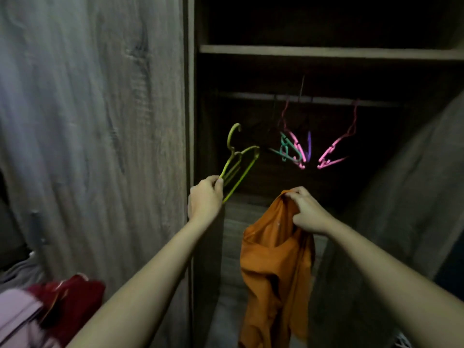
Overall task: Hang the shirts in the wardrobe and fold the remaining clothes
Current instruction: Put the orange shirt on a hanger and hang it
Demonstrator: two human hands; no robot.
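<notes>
While both your bare arms reach forward toward the open wardrobe (326,52), your left hand (206,197) is raised beside its left upright. Its fingers and thumb are curled, pinching the lower end of a yellow-green plastic hanger (239,162). Your right hand (307,212) is at about the same height, just to the right, with its fingers bent closed around a bunched handful of an orange shirt (273,267).

The hanger is thin and seen nearly edge-on. Its long axis slants from your hand up and to the right, with the hook at the top.

The shirt is plain orange and crumpled. It hangs straight down from your grip in front of the wardrobe's lower part, its long axis vertical and its lower end passing out of view at the bottom.

Inside the dark wardrobe, pink hangers (334,149), a teal hanger (287,149) and a purple hanger (309,144) hang from a rail (251,95) under a shelf, apart from the one you hold. A red garment (72,295) lies at lower left.
</notes>
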